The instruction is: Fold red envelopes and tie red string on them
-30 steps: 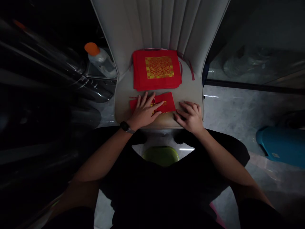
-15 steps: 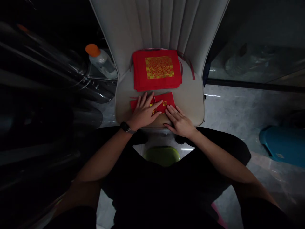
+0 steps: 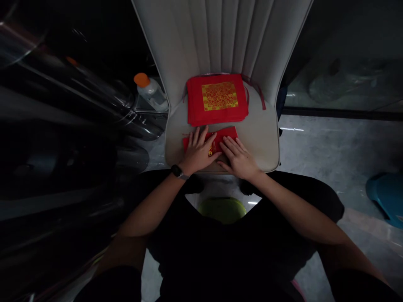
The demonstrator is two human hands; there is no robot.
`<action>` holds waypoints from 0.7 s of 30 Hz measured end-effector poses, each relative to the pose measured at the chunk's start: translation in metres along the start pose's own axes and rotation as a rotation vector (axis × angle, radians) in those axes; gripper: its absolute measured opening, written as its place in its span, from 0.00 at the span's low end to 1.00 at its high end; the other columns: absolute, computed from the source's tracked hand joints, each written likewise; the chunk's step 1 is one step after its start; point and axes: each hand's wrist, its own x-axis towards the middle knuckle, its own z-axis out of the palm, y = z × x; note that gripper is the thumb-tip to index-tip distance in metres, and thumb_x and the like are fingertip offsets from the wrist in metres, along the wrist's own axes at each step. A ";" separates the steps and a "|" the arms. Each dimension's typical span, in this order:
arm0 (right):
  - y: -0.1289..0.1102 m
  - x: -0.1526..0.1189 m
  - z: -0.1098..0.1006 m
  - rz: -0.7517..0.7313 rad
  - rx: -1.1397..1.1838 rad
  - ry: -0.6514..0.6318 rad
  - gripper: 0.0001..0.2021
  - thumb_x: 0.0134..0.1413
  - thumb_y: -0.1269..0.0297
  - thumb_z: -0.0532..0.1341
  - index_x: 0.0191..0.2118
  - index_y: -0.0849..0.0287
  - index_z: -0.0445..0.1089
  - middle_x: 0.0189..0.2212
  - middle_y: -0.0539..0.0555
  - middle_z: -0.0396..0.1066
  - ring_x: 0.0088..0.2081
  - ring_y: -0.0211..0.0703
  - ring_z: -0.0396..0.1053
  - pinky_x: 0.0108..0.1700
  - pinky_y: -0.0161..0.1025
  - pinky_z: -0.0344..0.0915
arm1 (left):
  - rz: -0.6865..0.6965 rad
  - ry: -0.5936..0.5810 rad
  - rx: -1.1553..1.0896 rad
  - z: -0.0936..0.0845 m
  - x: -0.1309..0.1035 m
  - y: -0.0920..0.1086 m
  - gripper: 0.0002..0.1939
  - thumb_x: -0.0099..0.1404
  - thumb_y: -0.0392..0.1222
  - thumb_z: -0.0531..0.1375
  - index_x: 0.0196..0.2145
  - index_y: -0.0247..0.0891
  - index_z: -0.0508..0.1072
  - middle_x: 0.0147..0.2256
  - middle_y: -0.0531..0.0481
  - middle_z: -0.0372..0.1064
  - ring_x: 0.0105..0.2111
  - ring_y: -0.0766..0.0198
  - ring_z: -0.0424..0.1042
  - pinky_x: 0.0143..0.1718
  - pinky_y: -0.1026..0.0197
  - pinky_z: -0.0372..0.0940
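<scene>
Red paper envelopes (image 3: pixel 232 132) with gold print lie at the front of a pale chair seat (image 3: pixel 261 140). My left hand (image 3: pixel 197 152), with a dark watch at the wrist, rests on their left part with fingers spread. On the right part lies my right hand (image 3: pixel 241 160), palm down, its fingers stretched out and the thumb apart. The hands hide much of the print, and I cannot tell how many envelopes are there. Just behind them sits a stack of red flat bags (image 3: pixel 194 102) with a gold pattern and dark red ribbons.
The ribbed chair back (image 3: pixel 217 37) rises behind the stack. To the left stand a bottle with an orange cap (image 3: pixel 153 93) and dark shiny pipe-like shapes (image 3: pixel 126 109). A green stool (image 3: pixel 222 209) is below the seat, and a blue plastic object (image 3: pixel 385 197) is on the right.
The view has shifted, so everything sits further right and slightly lower. My right hand has slid a little up and left over the envelopes, covering a small gold emblem. My left hand stays on them.
</scene>
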 end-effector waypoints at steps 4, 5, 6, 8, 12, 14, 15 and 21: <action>0.008 0.001 0.003 -0.027 0.027 -0.048 0.38 0.74 0.47 0.60 0.78 0.65 0.58 0.77 0.67 0.56 0.80 0.61 0.53 0.81 0.67 0.50 | -0.026 0.009 0.009 0.002 0.001 -0.002 0.44 0.71 0.61 0.67 0.76 0.37 0.62 0.80 0.34 0.43 0.79 0.29 0.43 0.78 0.25 0.42; 0.010 0.001 0.002 -0.034 0.027 -0.052 0.38 0.74 0.46 0.60 0.78 0.65 0.58 0.77 0.67 0.57 0.79 0.61 0.53 0.81 0.68 0.48 | -0.027 0.008 0.010 0.002 0.001 -0.002 0.45 0.71 0.62 0.66 0.76 0.37 0.62 0.80 0.34 0.43 0.79 0.28 0.44 0.78 0.25 0.42; 0.012 0.001 0.001 -0.040 0.024 -0.056 0.38 0.74 0.46 0.60 0.78 0.64 0.58 0.77 0.66 0.57 0.79 0.60 0.53 0.81 0.68 0.47 | -0.026 0.009 0.009 0.002 0.001 -0.002 0.45 0.71 0.62 0.66 0.76 0.37 0.62 0.80 0.34 0.44 0.79 0.28 0.44 0.77 0.25 0.43; 0.013 -0.001 -0.001 -0.044 0.008 -0.064 0.38 0.74 0.45 0.60 0.79 0.62 0.57 0.77 0.65 0.58 0.79 0.59 0.53 0.82 0.68 0.44 | -0.027 0.014 0.005 0.001 0.001 -0.002 0.45 0.71 0.63 0.66 0.76 0.38 0.62 0.80 0.34 0.45 0.79 0.29 0.44 0.77 0.25 0.43; 0.009 -0.005 -0.005 -0.032 -0.027 -0.081 0.42 0.74 0.45 0.60 0.81 0.64 0.51 0.78 0.66 0.55 0.80 0.59 0.51 0.82 0.68 0.41 | -0.036 0.010 0.018 0.000 0.001 -0.001 0.46 0.71 0.63 0.66 0.76 0.36 0.61 0.79 0.33 0.47 0.79 0.30 0.46 0.78 0.28 0.43; 0.006 -0.009 -0.008 -0.010 -0.035 -0.076 0.45 0.73 0.43 0.61 0.81 0.66 0.47 0.78 0.68 0.55 0.80 0.61 0.52 0.82 0.69 0.41 | -0.037 0.006 0.021 -0.001 0.001 -0.001 0.46 0.71 0.64 0.66 0.76 0.35 0.62 0.79 0.33 0.48 0.79 0.30 0.46 0.78 0.28 0.43; 0.004 -0.012 -0.010 0.005 -0.037 -0.070 0.47 0.72 0.43 0.61 0.82 0.67 0.45 0.77 0.69 0.55 0.79 0.63 0.53 0.82 0.69 0.41 | -0.038 0.006 0.018 -0.002 0.002 -0.001 0.46 0.71 0.64 0.66 0.76 0.36 0.62 0.79 0.33 0.48 0.79 0.30 0.46 0.78 0.28 0.43; -0.001 -0.042 -0.024 0.068 -0.052 -0.062 0.51 0.72 0.39 0.59 0.83 0.65 0.36 0.77 0.72 0.57 0.77 0.69 0.57 0.80 0.77 0.41 | -0.042 0.001 -0.017 0.001 0.003 -0.004 0.47 0.70 0.65 0.66 0.76 0.38 0.61 0.80 0.35 0.46 0.79 0.30 0.44 0.78 0.26 0.40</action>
